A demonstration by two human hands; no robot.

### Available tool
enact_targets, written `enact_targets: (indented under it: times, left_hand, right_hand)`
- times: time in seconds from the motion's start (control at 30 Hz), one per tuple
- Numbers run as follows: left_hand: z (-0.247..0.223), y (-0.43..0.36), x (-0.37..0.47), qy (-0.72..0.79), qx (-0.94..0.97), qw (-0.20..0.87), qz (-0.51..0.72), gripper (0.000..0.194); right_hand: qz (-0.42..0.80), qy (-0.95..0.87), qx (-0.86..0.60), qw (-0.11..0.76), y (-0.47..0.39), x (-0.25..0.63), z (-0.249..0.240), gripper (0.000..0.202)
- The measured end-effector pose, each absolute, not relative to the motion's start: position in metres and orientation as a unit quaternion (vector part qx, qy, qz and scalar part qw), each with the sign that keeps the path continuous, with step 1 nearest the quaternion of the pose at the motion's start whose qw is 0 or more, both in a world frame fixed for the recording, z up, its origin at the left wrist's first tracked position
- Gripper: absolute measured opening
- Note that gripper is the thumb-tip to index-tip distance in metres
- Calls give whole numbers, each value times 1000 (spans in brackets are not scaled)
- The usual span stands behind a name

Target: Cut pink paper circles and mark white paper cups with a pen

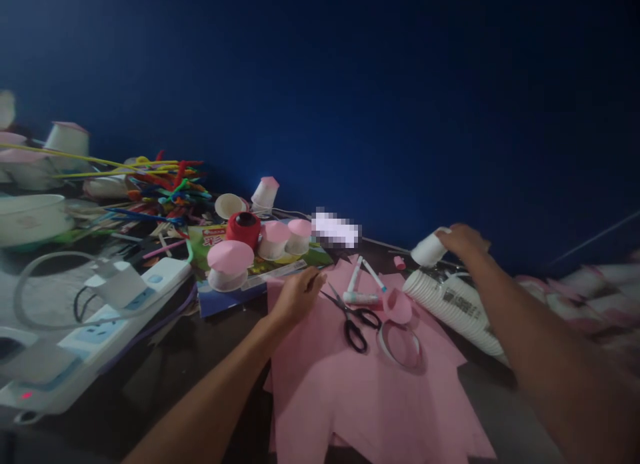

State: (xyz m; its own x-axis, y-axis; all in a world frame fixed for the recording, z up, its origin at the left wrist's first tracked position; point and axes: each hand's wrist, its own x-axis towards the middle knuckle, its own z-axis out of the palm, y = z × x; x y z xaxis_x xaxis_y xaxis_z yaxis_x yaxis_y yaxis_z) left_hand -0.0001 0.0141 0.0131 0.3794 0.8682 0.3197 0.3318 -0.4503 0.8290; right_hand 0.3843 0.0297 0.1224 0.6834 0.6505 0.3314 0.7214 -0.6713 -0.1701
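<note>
My right hand (465,239) grips a white paper cup (428,249) by its base, with the cup tilted. It is above a long sleeve of stacked white paper cups (453,307). My left hand (303,291) rests at the upper left edge of the pink paper sheets (310,384), its fingers curled closed; what they hold, if anything, is hidden. Right beside it lie black-handled scissors (354,324), partly open. White glue sticks or markers (361,297), a rolled pink paper piece (399,306) and a roll of clear tape (400,346) lie on the paper.
Cups with pink paper tops (230,264) and a red thread spool (243,232) stand at left centre. Further left are colourful pipe cleaners (175,184), a white bowl (33,221) and a power strip (100,337) with chargers. A dark blue wall (320,104) rises behind.
</note>
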Motion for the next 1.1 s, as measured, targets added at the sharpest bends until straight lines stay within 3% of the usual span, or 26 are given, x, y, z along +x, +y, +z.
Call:
enact_targets:
  times: [0.1, 0.2, 0.33, 0.4, 0.53, 0.7, 0.83, 0.97, 1.1]
  left_hand:
    - [16, 12, 0, 399, 752, 346, 395, 31]
    - [18, 11, 0, 395, 749, 345, 404, 30]
    - [22, 10, 0, 370, 732, 360, 444, 29]
    - [24, 9, 0, 349, 722, 375, 466, 27]
    - [26, 7, 1, 316, 718, 407, 467, 30]
    - [12, 8, 5, 262, 774, 376, 436, 36]
    - [5, 10, 5, 276, 780, 366, 427, 28]
    - [15, 11, 1, 312, 763, 278, 493, 21]
    - [29, 8, -5, 267, 759, 334, 491, 34]
  right_hand:
    - [-159, -391, -890, 173, 24, 383, 151, 51]
    - [-181, -421, -863, 211, 13, 377, 173, 51]
    - [-213, -452, -775, 387, -14, 346, 180, 45]
    - [-181, -507, -722, 434, -33, 315, 171, 43]
    - [-132, -594, -665, 433, -67, 250, 135, 44]
    - [-9, -550, -684, 478, -72, 222, 95, 46]
    - [42, -544, -668, 505, -66, 217, 89, 45]
    - [87, -564, -652, 499, -66, 203, 91, 45]
    - [100, -584, -639, 491, -65, 183, 86, 44]
